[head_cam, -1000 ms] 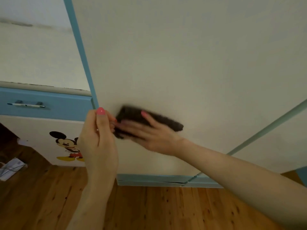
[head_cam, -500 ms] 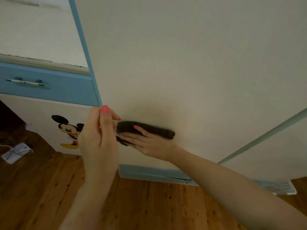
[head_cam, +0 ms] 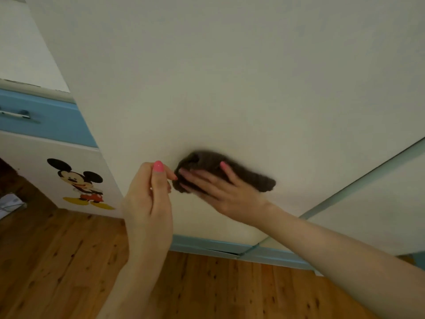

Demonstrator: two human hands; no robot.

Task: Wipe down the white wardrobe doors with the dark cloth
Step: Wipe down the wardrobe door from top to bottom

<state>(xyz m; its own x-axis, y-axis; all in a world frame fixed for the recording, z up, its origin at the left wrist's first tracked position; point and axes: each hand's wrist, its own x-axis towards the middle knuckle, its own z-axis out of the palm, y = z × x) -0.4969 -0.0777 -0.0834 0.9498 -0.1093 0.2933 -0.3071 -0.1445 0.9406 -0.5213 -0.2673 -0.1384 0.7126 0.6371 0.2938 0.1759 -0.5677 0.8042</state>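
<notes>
The white wardrobe door [head_cam: 230,77] fills most of the view. A dark brown cloth [head_cam: 250,178], bunched into a long roll, lies against the door's lower part. My right hand [head_cam: 220,192] presses flat on the cloth with its fingers spread, reaching in from the lower right. My left hand [head_cam: 149,199] is just left of the cloth, fingers curled and thumb up, with one fingertip at the cloth's left end. I see nothing in that hand. A second white door [head_cam: 379,203] lies to the right behind a pale green edge strip.
A low cabinet [head_cam: 34,162] stands at the left, with a blue drawer [head_cam: 50,120] and a cartoon mouse sticker [head_cam: 80,183]. A blue plinth [head_cam: 207,246] runs under the wardrobe. Wooden floor [head_cam: 57,261] spreads below, with white items at the far left edge.
My right hand has slid the cloth a little to the right across the door. My left hand stays beside the cloth's left end. The door's blue left edge is no longer in sight.
</notes>
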